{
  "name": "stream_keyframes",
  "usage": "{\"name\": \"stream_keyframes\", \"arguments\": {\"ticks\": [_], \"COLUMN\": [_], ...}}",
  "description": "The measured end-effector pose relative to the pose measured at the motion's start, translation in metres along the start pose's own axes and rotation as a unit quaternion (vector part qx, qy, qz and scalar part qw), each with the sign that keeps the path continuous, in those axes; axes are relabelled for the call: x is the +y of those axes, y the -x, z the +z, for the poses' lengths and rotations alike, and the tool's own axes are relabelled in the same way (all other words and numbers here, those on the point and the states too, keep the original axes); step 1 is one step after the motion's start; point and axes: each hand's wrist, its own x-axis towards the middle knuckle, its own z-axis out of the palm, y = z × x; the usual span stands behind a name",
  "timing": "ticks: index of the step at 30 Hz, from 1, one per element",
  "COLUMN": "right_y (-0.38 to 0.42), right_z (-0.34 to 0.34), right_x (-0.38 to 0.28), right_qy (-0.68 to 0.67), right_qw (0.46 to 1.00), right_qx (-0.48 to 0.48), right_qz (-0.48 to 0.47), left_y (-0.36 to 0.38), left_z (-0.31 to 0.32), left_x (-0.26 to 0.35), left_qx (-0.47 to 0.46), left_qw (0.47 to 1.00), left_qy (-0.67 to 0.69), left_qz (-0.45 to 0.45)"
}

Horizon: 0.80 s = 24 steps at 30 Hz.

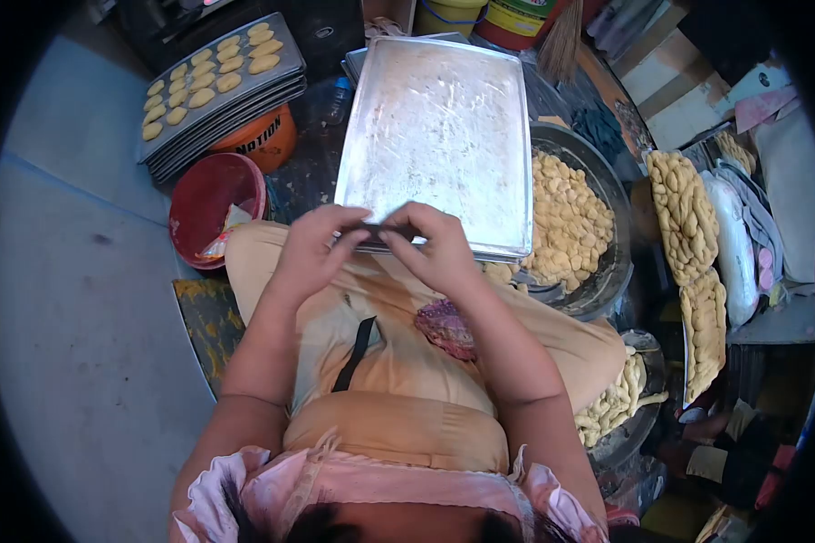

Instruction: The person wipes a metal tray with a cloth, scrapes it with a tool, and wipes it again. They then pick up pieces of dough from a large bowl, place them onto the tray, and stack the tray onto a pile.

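My left hand (pixel 317 249) and my right hand (pixel 436 246) meet just over the near edge of a scratched metal baking tray (pixel 439 136). Between them, thumbs and fingers pinch a small dark flat object (pixel 385 237); its kind I cannot tell, as the fingers partly cover it. Bare metal shows across the tray, which tops a stack in front of my lap. A crumpled purple and pink cloth (pixel 445 328) lies on my lap, and a black strap (pixel 355 353) hangs near my left forearm.
At right, a large basin (pixel 620 262) holds many dough pieces, with another basin of dough strands (pixel 643 425) nearer me. A tray stack (pixel 281 68) with shaped dough rests on an orange bucket (pixel 267 140). A red tub (pixel 181 195) stands left; braided dough (pixel 684 217) lies far right.
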Motion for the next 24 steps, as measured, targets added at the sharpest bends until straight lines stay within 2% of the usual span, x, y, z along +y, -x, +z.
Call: {"name": "stream_keyframes", "arguments": {"ticks": [2,3,5,6,7,9,12,13,14,17,18,21,22,24], "right_y": [0.009,0.014,0.020,0.022,0.024,0.028,0.033,0.034,0.038,0.055,0.054,0.027,0.011,-0.031], "right_z": [-0.019,-0.024,-0.025,-0.023,-0.022,-0.028,-0.038,-0.042,-0.043,-0.029,-0.025,-0.023,-0.023,-0.027], "right_x": [-0.014,-0.018,-0.015,-0.008,-0.004,-0.008,-0.006,-0.002,0.010,0.049,0.048,0.054,0.065,0.078], "right_qy": [0.119,0.179,0.186,0.203,0.218,0.226,0.303,0.340,0.388,0.475,0.458,0.460,0.460,0.439], "right_qw": [0.989,0.976,0.966,0.956,0.944,0.961,0.950,0.938,0.915,0.863,0.871,0.868,0.869,0.888], "right_qx": [-0.073,-0.109,-0.162,-0.197,-0.232,-0.151,-0.075,-0.056,-0.112,-0.161,-0.173,-0.184,-0.177,-0.136], "right_qz": [0.041,0.062,0.079,0.080,0.081,0.044,-0.021,-0.044,-0.022,-0.069,-0.047,-0.033,-0.034,-0.031], "left_y": [-0.002,-0.002,0.000,-0.001,-0.002,-0.010,-0.038,-0.051,-0.062,-0.078,-0.083,-0.084,-0.085,-0.087], "left_z": [0.004,0.010,0.023,0.030,0.029,0.026,0.018,0.012,0.010,0.024,0.026,0.047,0.051,0.046], "left_x": [0.012,0.016,0.023,0.027,0.024,0.010,-0.043,-0.052,-0.072,-0.132,-0.140,-0.159,-0.160,-0.152], "left_qx": [-0.066,-0.086,-0.125,-0.105,-0.108,-0.114,0.089,0.095,0.088,0.086,0.043,0.024,0.028,0.027], "left_qw": [0.988,0.987,0.983,0.986,0.988,0.992,0.995,0.991,0.985,0.986,0.988,0.982,0.980,0.972], "left_qy": [-0.081,-0.078,-0.073,-0.034,-0.023,-0.001,0.030,0.000,0.000,-0.084,-0.041,0.009,0.071,0.105], "left_qz": [0.116,0.114,0.112,0.128,0.105,0.059,-0.018,-0.097,-0.151,-0.113,-0.144,-0.188,-0.183,-0.210]}}
